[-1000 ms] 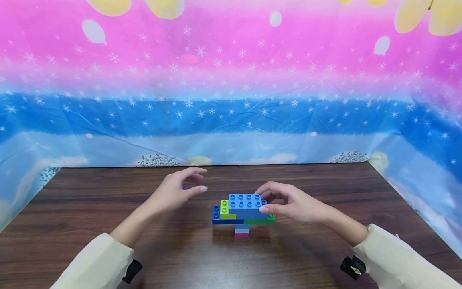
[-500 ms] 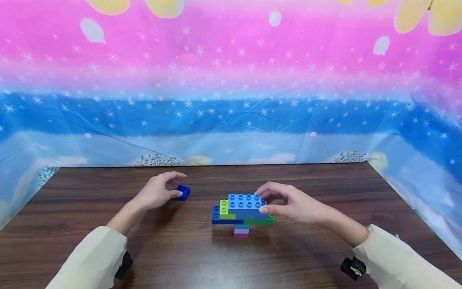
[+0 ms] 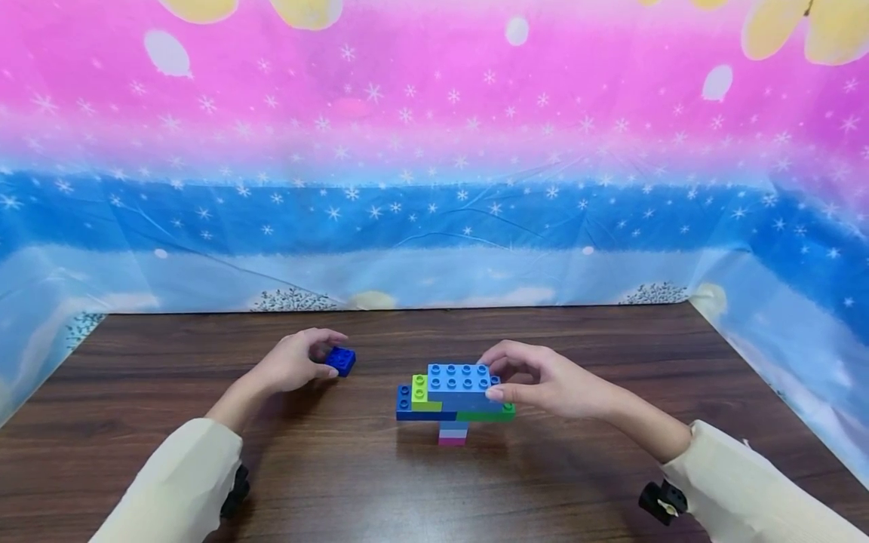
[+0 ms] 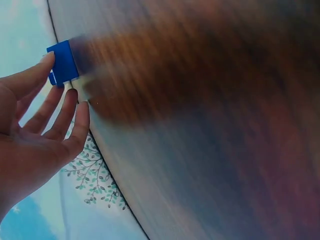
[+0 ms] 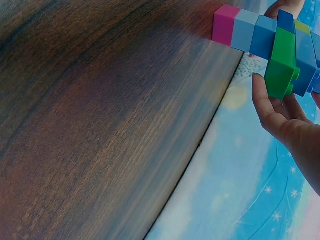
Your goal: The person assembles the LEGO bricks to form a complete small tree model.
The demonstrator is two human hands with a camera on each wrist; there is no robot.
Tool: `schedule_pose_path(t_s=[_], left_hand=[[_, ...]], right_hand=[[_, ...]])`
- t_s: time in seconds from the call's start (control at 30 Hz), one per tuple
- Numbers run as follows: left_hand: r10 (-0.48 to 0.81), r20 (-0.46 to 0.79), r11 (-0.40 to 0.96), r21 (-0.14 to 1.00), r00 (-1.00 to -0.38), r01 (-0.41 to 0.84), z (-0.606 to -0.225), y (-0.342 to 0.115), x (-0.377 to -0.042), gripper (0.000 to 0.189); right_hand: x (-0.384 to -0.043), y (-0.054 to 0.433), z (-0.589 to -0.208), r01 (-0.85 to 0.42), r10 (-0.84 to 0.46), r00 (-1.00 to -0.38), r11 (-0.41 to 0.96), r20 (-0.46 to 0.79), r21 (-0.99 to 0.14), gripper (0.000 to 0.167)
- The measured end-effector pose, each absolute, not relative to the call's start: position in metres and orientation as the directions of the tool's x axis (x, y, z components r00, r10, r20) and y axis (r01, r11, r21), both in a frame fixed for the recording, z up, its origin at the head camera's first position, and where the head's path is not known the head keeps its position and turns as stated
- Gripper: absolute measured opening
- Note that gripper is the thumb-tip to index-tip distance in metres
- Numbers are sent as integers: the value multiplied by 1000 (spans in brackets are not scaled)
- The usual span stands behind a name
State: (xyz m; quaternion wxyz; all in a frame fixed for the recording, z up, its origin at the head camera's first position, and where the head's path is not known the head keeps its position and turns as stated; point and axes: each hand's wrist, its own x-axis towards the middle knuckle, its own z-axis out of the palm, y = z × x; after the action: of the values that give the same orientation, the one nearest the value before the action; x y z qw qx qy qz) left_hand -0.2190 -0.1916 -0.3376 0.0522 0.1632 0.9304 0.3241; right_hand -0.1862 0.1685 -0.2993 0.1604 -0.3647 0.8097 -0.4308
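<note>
My left hand point(image 3: 290, 362) is at the left of a dark blue brick point(image 3: 342, 361). In the left wrist view the thumb lies on one side of this brick point(image 4: 64, 64) and a fingertip on another, pinching it. My right hand point(image 3: 550, 381) holds the right end of a built brick model point(image 3: 458, 385), thumb in front and fingers behind. A light blue studded brick tops it, over lime, dark blue and green bricks point(image 5: 281, 65). Below them a narrow column of blue, pale blue and pink point(image 5: 226, 24) reaches down; in the head view it appears upright.
The dark wood table point(image 3: 339, 483) ends at a printed cloth backdrop point(image 3: 434, 211) behind and at the sides. Black wrist-worn cameras point(image 3: 664, 501) sit below the cream sleeves point(image 3: 170, 483).
My left hand has moved left and toward me, away from the model; the dark blue brick, mostly hidden behind it before, now shows. My right hand and the model stay where they were.
</note>
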Motion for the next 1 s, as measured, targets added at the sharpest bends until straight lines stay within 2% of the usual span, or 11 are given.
schedule_pose_path(t_s=[0.43,0.6,1.0], left_hand=[[314,-5,775,579,-949,254,-339,-191,-218,33],[320,-9,761,598,-947,251,-336,-189,-216,32],[345,72,707,637,-936,309,-323,-180,-210,31]], right_hand=[[-186,169,-299,-455,-733,-677,356,58,-816,30],[-186,168,-299,-455,-737,-673,348,61,-820,30],[-186,169,-300,-469,-734,-676,355,69,-809,30]])
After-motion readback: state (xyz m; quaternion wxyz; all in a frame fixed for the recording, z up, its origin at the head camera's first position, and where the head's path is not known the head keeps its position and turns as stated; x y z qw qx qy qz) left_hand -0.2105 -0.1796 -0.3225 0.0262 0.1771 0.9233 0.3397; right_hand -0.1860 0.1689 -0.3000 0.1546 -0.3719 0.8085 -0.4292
